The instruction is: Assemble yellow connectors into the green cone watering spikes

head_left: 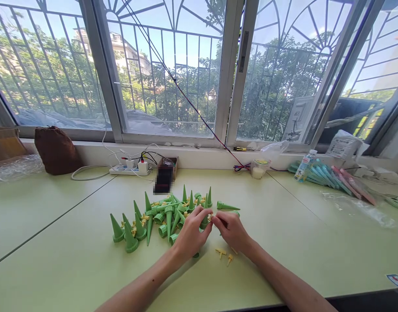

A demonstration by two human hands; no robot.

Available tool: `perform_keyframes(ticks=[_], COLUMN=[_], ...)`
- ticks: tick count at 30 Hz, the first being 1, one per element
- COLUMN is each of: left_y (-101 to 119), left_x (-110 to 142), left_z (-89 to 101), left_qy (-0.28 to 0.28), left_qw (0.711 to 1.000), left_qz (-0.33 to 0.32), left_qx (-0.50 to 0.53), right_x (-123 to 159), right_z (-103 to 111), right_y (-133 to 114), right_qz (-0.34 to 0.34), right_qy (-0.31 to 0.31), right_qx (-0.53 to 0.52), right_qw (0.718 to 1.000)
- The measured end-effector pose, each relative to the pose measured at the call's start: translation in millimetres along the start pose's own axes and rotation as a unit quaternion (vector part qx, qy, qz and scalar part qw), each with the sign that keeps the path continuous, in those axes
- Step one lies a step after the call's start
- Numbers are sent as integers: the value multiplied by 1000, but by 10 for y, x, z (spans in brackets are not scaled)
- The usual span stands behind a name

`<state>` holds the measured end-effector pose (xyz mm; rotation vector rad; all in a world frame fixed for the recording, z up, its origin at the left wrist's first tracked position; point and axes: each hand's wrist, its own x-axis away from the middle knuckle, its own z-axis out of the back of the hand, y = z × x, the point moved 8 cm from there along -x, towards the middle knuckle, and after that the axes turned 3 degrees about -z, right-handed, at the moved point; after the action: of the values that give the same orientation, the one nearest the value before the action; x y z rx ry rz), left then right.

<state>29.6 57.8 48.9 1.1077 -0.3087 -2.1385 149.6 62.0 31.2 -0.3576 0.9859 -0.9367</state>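
My left hand (192, 232) and my right hand (232, 229) meet fingertip to fingertip above the table (127, 281). Both are closed in a pinch around a small pale-yellow plastic fitting (210, 216), mostly covered by the fingers. Behind and left of them lies a heap of green plastic cone spikes (169, 221) with wide capped ends, mixed with yellow fittings. Several cones, such as the green cone (130, 240), stand upright on the left. One green spike (228, 206) lies flat beyond my right hand. Below the hands are a T-shaped yellow fitting (220, 252) and another yellow fitting (229, 259).
Along the window ledge sit a brown cloth bag (56, 149), a power strip (129, 169) and a small box (174, 164). At the right are a bottle (305, 165), green and pink plastic packs (329, 177) and clear wrap. A dark cable (199, 112) hangs down the window.
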Motion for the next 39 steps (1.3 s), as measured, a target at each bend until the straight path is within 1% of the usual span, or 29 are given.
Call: perform_keyframes(ticks=[5,9,19,24,32,39], left_y=[-4,-3,-12,-3,9,22], left_x=[-1,3,-3,-1,15,21], left_z=[-3,8,23,17,6,0], left_qy=[-3,-1,3,4,-3,-11], left_qw=[1000,1000,1000,1000,1000,1000], left_qz=[1,5,7,5,-3,-1], left_qx=[-2,-4,-6,-9,-8,-5], right_x=[8,16,18,18,26,32], right_z=[19,10,-27,-26,-28,-41], right_y=[-15,-31,8,8,15,35], right_qz=[-11,-6,-16,-8,-1,-11], right_qy=[3,-9,-20,-16,-12,-19], right_qx=[-26,-42,-39,-27,-26,-32], right_qw=[1000,999,999,999,1000,999])
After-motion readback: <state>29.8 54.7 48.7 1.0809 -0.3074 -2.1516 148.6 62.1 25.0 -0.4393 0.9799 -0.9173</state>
